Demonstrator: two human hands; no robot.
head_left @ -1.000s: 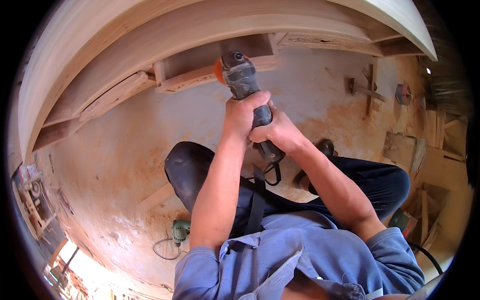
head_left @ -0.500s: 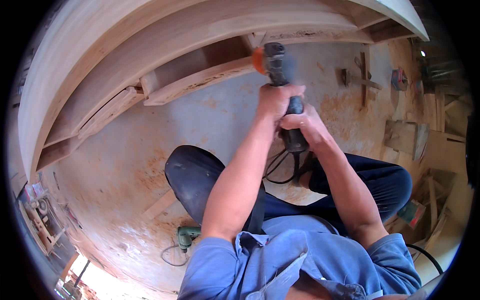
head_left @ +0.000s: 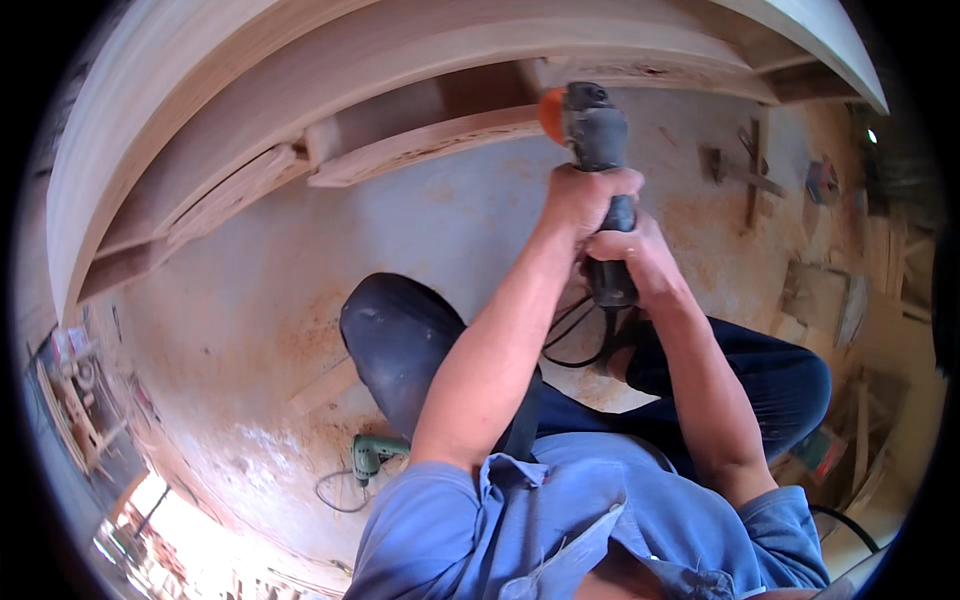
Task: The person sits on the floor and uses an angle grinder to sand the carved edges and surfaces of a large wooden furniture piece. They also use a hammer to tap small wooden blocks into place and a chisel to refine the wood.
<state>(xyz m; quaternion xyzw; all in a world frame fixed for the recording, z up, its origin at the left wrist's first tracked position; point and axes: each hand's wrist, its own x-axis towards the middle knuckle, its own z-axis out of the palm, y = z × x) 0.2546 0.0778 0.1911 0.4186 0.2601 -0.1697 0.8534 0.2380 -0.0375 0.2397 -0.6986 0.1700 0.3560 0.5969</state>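
Note:
An angle grinder (head_left: 600, 140) with an orange disc (head_left: 551, 115) is held out in front of me in both hands. My left hand (head_left: 592, 195) wraps round its body just behind the dark head. Closer to me, my right hand (head_left: 640, 255) is closed round the rear of the handle. The disc is at the lower edge of a large curved, unfinished wooden piece (head_left: 400, 60); whether it touches the wood I cannot tell. A black cord (head_left: 570, 345) loops from the grinder's back end. Some fingers of both hands are hidden.
My bent knees flank the cord. A green power drill (head_left: 372, 455) with a cord lies on the dusty floor at my left. A hammer-like tool (head_left: 740, 175) and wood pieces lie at the right, with boards (head_left: 815, 290) nearer. Clutter (head_left: 85, 400) stands far left.
The whole view has turned slightly, so the wooden piece and floor items appear shifted. The grinder appears farther right in the picture, its disc still near the wood's edge. Both grips stay the same.

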